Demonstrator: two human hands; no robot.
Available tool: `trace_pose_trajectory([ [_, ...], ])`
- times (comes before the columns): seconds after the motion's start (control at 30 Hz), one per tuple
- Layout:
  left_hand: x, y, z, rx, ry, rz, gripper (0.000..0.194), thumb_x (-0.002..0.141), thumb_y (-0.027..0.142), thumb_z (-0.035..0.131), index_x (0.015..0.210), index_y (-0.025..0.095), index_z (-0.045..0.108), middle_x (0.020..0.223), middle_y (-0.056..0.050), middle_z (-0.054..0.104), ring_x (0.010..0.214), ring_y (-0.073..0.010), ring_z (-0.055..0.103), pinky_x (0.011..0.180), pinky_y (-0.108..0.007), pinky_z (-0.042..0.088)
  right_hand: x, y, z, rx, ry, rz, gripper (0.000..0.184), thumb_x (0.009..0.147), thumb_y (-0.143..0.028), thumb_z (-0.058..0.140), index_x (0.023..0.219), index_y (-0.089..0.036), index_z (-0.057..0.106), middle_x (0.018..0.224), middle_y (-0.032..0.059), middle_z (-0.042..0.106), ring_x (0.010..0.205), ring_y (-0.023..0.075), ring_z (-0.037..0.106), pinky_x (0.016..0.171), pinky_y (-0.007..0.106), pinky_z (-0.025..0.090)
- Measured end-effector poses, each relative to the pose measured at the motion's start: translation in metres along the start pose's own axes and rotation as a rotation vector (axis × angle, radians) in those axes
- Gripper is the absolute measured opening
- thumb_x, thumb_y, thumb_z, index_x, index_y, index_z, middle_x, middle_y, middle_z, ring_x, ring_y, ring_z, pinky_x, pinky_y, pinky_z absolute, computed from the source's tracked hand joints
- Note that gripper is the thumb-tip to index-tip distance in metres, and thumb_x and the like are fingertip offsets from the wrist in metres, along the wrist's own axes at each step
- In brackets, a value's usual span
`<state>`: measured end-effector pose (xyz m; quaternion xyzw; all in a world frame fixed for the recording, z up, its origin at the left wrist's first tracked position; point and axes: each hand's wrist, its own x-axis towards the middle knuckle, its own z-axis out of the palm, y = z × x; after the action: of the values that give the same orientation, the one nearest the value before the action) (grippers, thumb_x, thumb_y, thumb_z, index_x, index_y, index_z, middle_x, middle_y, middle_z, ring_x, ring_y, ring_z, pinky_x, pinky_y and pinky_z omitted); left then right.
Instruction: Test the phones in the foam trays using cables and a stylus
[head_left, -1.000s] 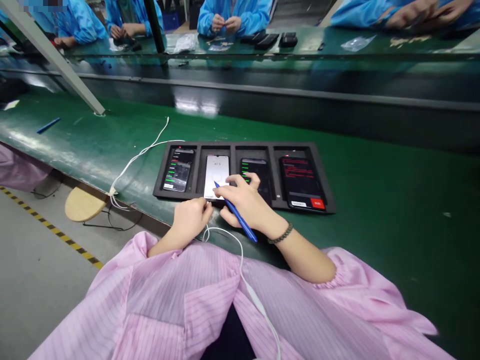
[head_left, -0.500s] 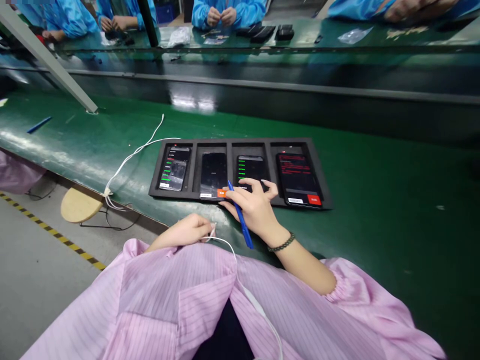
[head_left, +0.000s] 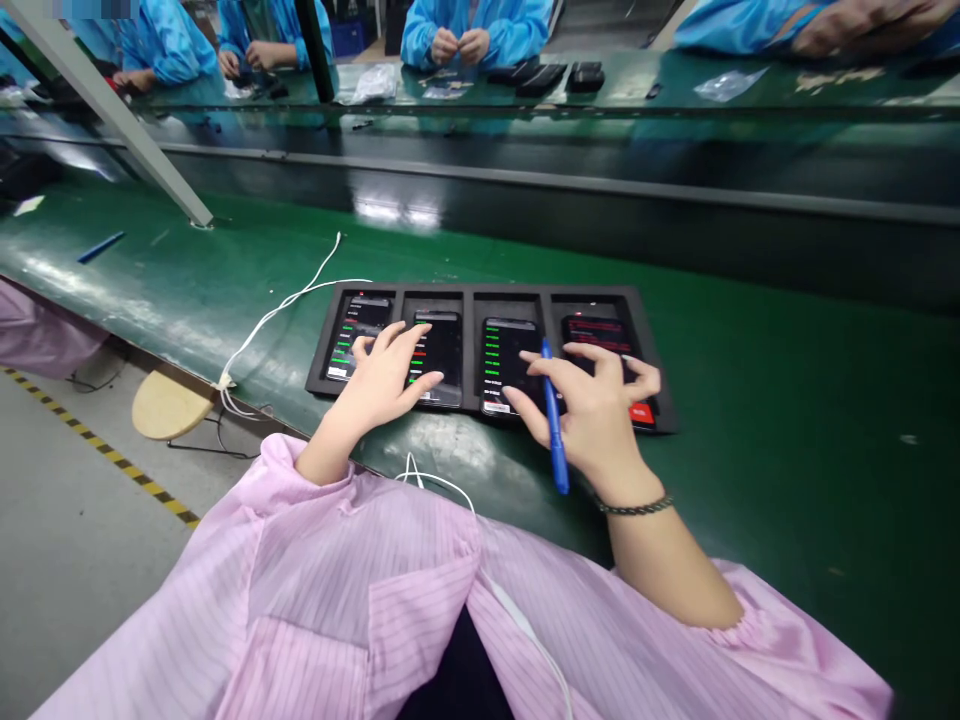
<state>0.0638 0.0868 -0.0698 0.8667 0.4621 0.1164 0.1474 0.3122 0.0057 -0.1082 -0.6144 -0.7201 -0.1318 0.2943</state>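
Note:
A dark foam tray (head_left: 469,350) with several compartments lies on the green bench, a smartphone in each. My left hand (head_left: 379,385) is open, fingers spread over the second smartphone (head_left: 448,360) from the left, whose screen shows green and red lines; whether a fingertip touches it I cannot tell. The leftmost smartphone (head_left: 364,315) is partly behind that hand. My right hand (head_left: 604,415) holds a blue pen (head_left: 556,440) between its fingers. Its thumb and index finger are at the third smartphone (head_left: 504,345); the hand partly covers the rightmost smartphone (head_left: 592,328), which has red text.
A white cable (head_left: 442,480) hangs at the bench's front edge by my lap. Another white cable (head_left: 259,318) runs left of the tray. A second blue pen (head_left: 101,247) lies far left, near a slanted post (head_left: 135,130). Several co-workers in blue sleeves work across the bench.
My left hand has let go of the white cable's end and moved up over the second phone. My right hand has shifted right with the pen. The second phone's screen now shows coloured lines.

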Motion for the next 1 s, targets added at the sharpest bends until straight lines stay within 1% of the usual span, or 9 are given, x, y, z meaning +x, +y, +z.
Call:
trace_pose_trajectory([
  [0.07,0.008,0.001,0.003,-0.012,-0.033,-0.018,0.065,0.101,0.048,0.044,0.156,0.017,0.032,0.159,-0.019,0.045,0.154,-0.0325,0.029,0.119,-0.059,0.021,-0.001,0.01,0.002,0.0,-0.069,0.06,0.032,0.099,-0.048,0.054,0.105,-0.022,0.071,0.107,0.011,0.073,0.119,0.0362,0.054,0.103,0.053,0.02],
  [0.17,0.005,0.001,0.003,-0.073,-0.048,-0.032,0.067,0.1,0.05,0.044,0.157,0.018,0.029,0.155,-0.018,0.051,0.152,-0.0304,0.036,0.121,-0.058,0.014,-0.005,0.014,0.005,0.038,-0.11,0.06,0.029,0.098,-0.044,0.053,0.104,-0.022,0.07,0.106,0.0104,0.073,0.119,0.036,0.055,0.104,0.054,0.019],
  [0.3,-0.023,-0.005,-0.001,-0.22,-0.097,0.044,0.064,0.096,0.053,0.046,0.152,0.024,0.036,0.14,-0.012,0.066,0.145,-0.0291,0.047,0.121,-0.055,0.007,-0.02,0.008,-0.004,0.13,-0.06,-0.107,0.025,0.1,-0.039,0.053,0.097,-0.022,0.071,0.098,0.0067,0.076,0.113,0.0328,0.059,0.104,0.052,0.02],
  [0.4,-0.038,-0.011,-0.002,-0.318,-0.103,0.099,0.07,0.095,0.061,0.041,0.154,0.024,0.034,0.139,-0.013,0.067,0.144,-0.0305,0.048,0.121,-0.054,0.008,-0.028,0.003,-0.014,0.153,-0.047,-0.186,0.023,0.1,-0.038,0.054,0.094,-0.023,0.071,0.098,0.0046,0.077,0.11,0.0313,0.061,0.103,0.05,0.022],
  [0.53,-0.023,-0.01,0.0,-0.243,-0.021,0.045,0.075,0.095,0.062,0.037,0.158,0.022,0.029,0.155,-0.017,0.052,0.152,-0.032,0.037,0.12,-0.055,0.008,-0.019,0.006,-0.012,0.1,-0.094,-0.108,0.024,0.099,-0.039,0.054,0.098,-0.023,0.071,0.107,0.007,0.076,0.116,0.034,0.058,0.102,0.051,0.022],
  [0.63,-0.011,-0.007,0.002,-0.176,-0.039,-0.011,0.073,0.097,0.057,0.041,0.159,0.023,0.027,0.152,-0.017,0.055,0.15,-0.0319,0.039,0.121,-0.057,0.005,-0.011,0.009,-0.003,0.077,-0.123,-0.055,0.026,0.1,-0.039,0.051,0.103,-0.021,0.069,0.107,0.0091,0.075,0.116,0.0351,0.057,0.102,0.052,0.02],
  [0.73,-0.017,-0.006,0.002,-0.212,-0.081,0.005,0.07,0.098,0.056,0.04,0.158,0.024,0.027,0.144,-0.015,0.062,0.146,-0.0322,0.046,0.121,-0.058,0.006,-0.015,0.009,0.0,0.1,-0.117,-0.06,0.025,0.1,-0.038,0.05,0.104,-0.021,0.069,0.103,0.0083,0.075,0.114,0.0337,0.058,0.102,0.052,0.021],
  [0.83,-0.029,-0.008,0.001,-0.249,-0.097,0.018,0.071,0.097,0.057,0.038,0.158,0.023,0.027,0.14,-0.015,0.066,0.147,-0.0331,0.044,0.12,-0.059,0.008,-0.023,0.006,-0.004,0.12,-0.114,-0.077,0.024,0.099,-0.037,0.052,0.104,-0.021,0.069,0.104,0.0078,0.074,0.114,0.0332,0.057,0.102,0.052,0.021],
  [1.0,-0.031,-0.008,-0.002,-0.219,-0.028,0.039,0.071,0.097,0.059,0.035,0.157,0.022,0.029,0.149,-0.017,0.058,0.151,-0.0318,0.038,0.121,-0.057,0.008,-0.011,0.005,-0.009,0.088,-0.209,0.01,0.028,0.097,-0.043,0.052,0.105,-0.022,0.069,0.115,0.0096,0.072,0.122,0.0361,0.051,0.102,0.053,0.021],
])
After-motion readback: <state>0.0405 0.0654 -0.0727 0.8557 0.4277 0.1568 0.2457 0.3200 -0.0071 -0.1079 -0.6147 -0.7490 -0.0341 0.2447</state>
